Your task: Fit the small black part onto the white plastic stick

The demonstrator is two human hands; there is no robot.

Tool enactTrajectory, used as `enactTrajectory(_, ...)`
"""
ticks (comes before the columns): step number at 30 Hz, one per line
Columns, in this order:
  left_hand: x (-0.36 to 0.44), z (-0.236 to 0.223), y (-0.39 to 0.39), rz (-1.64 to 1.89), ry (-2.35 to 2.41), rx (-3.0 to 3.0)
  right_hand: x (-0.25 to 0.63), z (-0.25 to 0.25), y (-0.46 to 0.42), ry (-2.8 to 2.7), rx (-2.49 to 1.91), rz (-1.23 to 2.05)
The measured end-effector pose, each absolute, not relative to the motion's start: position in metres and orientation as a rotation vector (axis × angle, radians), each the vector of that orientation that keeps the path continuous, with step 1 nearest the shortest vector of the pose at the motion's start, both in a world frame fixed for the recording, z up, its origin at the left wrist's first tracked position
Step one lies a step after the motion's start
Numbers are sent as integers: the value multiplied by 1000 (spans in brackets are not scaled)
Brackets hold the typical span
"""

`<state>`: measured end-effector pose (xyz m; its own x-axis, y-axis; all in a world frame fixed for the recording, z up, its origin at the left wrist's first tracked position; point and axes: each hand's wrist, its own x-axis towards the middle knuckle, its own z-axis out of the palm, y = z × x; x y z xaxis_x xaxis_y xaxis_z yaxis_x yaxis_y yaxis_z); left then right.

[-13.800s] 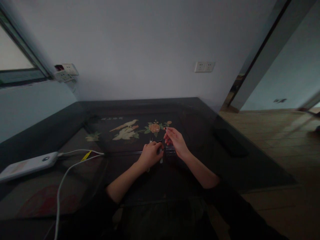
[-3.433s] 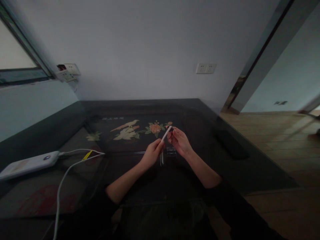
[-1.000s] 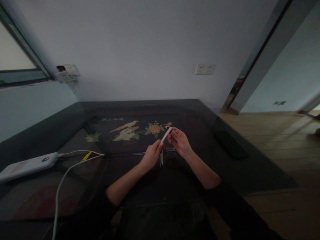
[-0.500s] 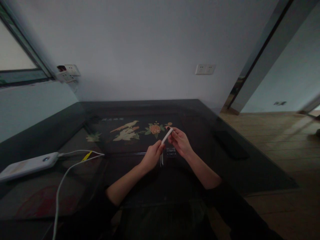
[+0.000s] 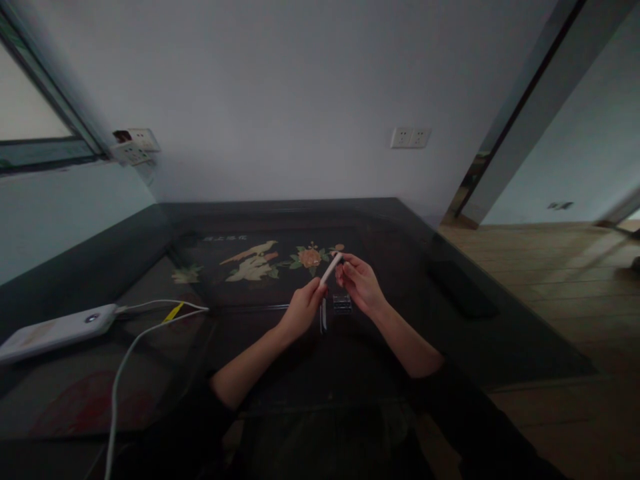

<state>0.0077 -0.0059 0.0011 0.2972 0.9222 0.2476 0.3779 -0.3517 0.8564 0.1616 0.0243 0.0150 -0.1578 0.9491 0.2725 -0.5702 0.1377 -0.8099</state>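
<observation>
A slim white stick [image 5: 331, 269], pen-like in shape, slants up and to the right between my hands. My left hand [image 5: 303, 309] is closed around its lower end. The fingertips of my right hand [image 5: 361, 285] are curled in at its upper end, seemingly pinching it; the exact contact is too small to make out. Just below the stick, a small see-through ridged piece [image 5: 343, 305] lies on the dark table [image 5: 280, 373]. A narrow pale-edged strip [image 5: 323, 317] sits beside my left hand, partly hidden by it.
On the left lies a white power bank [image 5: 60, 330] with a white cable [image 5: 131, 353] bearing a yellow tag [image 5: 174, 312]. A flat dark object [image 5: 461, 290] rests at the right. A wall with sockets [image 5: 410, 138] rises behind the table, whose top shows a bird-and-flower picture [image 5: 253, 263].
The stick has turned slightly in my hands: the dark part at its upper end, plain before, now barely shows. Both hands have shifted only a little.
</observation>
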Motion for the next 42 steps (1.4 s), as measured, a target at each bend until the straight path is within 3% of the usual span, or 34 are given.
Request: enactTrajectory(42, 1, -5, 5, 999, 1167, 1882, 161, 13, 26, -1027, -546, 1401)
